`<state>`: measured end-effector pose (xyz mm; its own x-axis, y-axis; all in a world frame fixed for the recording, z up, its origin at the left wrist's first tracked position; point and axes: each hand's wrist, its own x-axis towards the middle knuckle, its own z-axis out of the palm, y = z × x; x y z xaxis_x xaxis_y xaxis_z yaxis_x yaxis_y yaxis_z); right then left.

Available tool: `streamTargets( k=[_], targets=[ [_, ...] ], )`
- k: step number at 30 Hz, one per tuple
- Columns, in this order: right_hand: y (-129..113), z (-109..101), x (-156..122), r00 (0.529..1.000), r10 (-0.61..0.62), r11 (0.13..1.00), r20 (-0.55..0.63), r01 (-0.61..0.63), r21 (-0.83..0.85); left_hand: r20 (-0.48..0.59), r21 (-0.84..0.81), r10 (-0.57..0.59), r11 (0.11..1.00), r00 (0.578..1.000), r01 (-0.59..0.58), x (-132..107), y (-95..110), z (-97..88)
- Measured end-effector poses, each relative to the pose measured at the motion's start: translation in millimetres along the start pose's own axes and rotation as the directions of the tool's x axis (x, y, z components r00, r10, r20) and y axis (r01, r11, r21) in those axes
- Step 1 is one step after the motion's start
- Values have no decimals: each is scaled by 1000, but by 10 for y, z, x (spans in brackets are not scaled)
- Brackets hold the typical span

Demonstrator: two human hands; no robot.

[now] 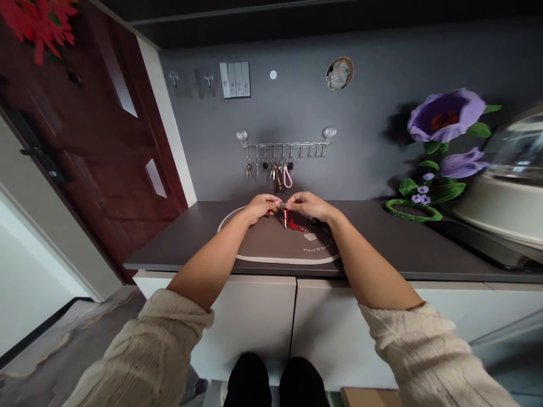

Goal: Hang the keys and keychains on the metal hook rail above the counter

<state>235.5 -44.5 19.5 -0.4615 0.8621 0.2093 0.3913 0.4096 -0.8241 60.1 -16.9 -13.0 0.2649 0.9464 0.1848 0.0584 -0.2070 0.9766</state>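
My left hand (263, 207) and my right hand (311, 204) meet low over the counter, each with thumb and finger pinched together. Between their fingertips they grip what looks like a key ring (283, 206). From it hang a slim key (285, 219) and a red strap-like piece (296, 227). Below lies a brown rounded mat (263, 246) with a pale rim and a small white print. Something dark shows partly under my right hand, too hidden to name.
Ahead, a clear hook rail (284, 145) on the grey wall carries several keys (248, 168) and a pink loop (287, 177). Purple fabric flowers (446, 118) and a cream appliance (500, 203) stand at right. A dark red door (106, 141) is at left.
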Motion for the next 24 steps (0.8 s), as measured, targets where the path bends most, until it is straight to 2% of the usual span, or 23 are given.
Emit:
streamTargets(
  k=[5, 14, 18, 24],
  targets=[
    [94, -5, 68, 1000, -10, 981, -10, 12, 195, 37, -45, 62, 997, 997, -60, 5, 23, 26],
    [128, 9, 123, 992, -17, 941, -126, 58, 335, 60, -8, 173, 985, 983, -173, -39, 92, 97],
    [142, 30, 152, 988, -32, 914, -154, 91, 395, 21, 10, 196, 981, 980, -196, -59, 126, 135],
    [167, 58, 171, 983, -9, 862, -182, 101, 498, -55, -66, 212, 974, 976, -216, -23, 104, 150]
  ],
)
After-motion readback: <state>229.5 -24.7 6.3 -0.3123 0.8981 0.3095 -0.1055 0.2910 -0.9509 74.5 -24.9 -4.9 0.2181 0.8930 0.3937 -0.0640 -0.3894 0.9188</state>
